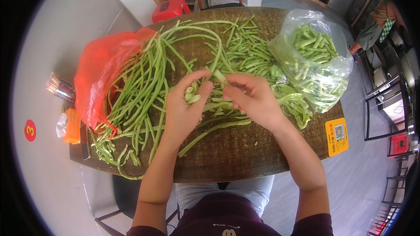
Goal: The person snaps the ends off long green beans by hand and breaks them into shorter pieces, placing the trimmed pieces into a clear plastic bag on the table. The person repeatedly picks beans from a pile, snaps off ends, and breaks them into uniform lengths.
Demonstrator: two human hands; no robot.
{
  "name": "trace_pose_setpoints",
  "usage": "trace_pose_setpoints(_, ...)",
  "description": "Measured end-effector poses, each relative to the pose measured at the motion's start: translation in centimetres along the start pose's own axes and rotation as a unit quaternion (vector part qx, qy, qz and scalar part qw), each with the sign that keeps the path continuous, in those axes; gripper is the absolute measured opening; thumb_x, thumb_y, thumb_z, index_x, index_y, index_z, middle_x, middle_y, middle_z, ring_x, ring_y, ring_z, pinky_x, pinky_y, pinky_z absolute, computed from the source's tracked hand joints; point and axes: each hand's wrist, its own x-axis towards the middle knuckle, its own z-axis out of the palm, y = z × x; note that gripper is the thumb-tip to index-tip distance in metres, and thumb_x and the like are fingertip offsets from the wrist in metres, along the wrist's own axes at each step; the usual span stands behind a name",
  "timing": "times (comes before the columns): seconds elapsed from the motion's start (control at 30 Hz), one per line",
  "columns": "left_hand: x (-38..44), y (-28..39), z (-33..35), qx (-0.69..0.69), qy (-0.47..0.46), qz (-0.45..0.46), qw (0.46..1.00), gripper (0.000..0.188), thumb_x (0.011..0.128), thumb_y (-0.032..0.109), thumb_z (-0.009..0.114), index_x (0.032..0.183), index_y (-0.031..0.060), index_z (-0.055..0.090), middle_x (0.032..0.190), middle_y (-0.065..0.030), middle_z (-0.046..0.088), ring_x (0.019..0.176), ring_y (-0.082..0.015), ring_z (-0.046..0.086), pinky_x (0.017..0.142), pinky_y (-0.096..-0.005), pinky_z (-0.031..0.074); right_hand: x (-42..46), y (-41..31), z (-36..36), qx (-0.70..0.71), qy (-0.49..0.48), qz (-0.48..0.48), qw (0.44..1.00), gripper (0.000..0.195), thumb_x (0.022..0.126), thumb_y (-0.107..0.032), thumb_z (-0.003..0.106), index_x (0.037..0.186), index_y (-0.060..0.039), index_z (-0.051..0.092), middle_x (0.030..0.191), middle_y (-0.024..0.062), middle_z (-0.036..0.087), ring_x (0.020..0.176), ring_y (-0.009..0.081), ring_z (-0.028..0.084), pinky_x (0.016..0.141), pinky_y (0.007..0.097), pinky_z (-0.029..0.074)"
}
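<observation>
Above the middle of the table, my left hand point(180, 108) is curled around several short yardlong bean pieces point(192, 95). My right hand point(257, 96), close beside it, pinches a green bean section point(220, 77) between thumb and fingers. A long bean point(215, 42) arches from the far left down towards both hands; whether it joins the pinched section is hard to tell. Left of my hands, a bundle of whole yardlong beans point(147, 85) spills from a red plastic bag point(98, 65). Behind my right hand lies a heap of short bean pieces point(249, 52).
A clear plastic bag point(334, 85) of bean pieces stands at the right, near crumpled leafy scraps point(297, 105). Trimmings point(105, 150) lie front left. By the wall are an orange tissue pack point(73, 126) and a toothpick holder point(62, 88). A yellow code card point(337, 137) lies at the right edge.
</observation>
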Motion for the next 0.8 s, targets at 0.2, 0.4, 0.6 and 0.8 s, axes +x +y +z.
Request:
trace_pose_setpoints(0.2, -0.1, -0.2, -0.4, -0.086, -0.023, 0.042, 0.995, 0.015, 0.09, 0.01, 0.065, 0.103, 0.0037, 0.067, 0.086, 0.0001, 0.064, 0.077, -0.006, 0.053, 0.069, -0.0211, 0.042, -0.3, -0.2, 0.5, -0.02, -0.019, -0.009, 1.0, 0.013, 0.089, -0.007, 0.056, 0.091, 0.0043, 0.063, 0.077, 0.0004, 0.058, 0.072, 0.0066, 0.051, 0.065, 0.0235, 0.042)
trace_pose_setpoints(0.4, -0.2, -0.1, -0.4, -0.09, -0.033, 0.057, 0.994, 0.013, 0.09, 0.008, 0.065, 0.101, 0.0037, 0.068, 0.081, 0.0017, 0.063, 0.069, -0.0036, 0.048, 0.061, -0.0192, 0.038, -0.3, -0.1, 0.6, -0.003, -0.002, -0.029, 1.0, 0.017, 0.091, -0.011, 0.056, 0.091, 0.0036, 0.063, 0.075, 0.0006, 0.059, 0.072, 0.0069, 0.052, 0.065, 0.0229, 0.042)
trace_pose_setpoints(0.6, -0.2, 0.1, -0.3, -0.105, -0.026, 0.057, 0.992, 0.012, 0.09, 0.008, 0.065, 0.1, 0.0035, 0.068, 0.079, 0.0029, 0.061, 0.067, -0.0029, 0.046, 0.06, -0.0189, 0.037, -0.3, -0.5, 0.2, 0.056, -0.008, 0.045, 0.997, 0.02, 0.095, -0.018, 0.055, 0.095, -0.002, 0.066, 0.074, -0.001, 0.06, 0.066, 0.0047, 0.05, 0.058, 0.0202, 0.04)
trace_pose_setpoints(0.8, -0.3, 0.0, -0.3, -0.103, -0.012, 0.047, 0.993, 0.011, 0.089, 0.008, 0.065, 0.099, 0.0036, 0.068, 0.078, 0.0033, 0.06, 0.068, -0.003, 0.046, 0.061, -0.0189, 0.037, -0.4, -1.2, 0.8, 0.079, 0.001, 0.007, 0.997, 0.02, 0.093, -0.014, 0.055, 0.091, 0.0044, 0.063, 0.073, 0.0012, 0.059, 0.072, 0.0072, 0.056, 0.061, 0.0233, 0.041)
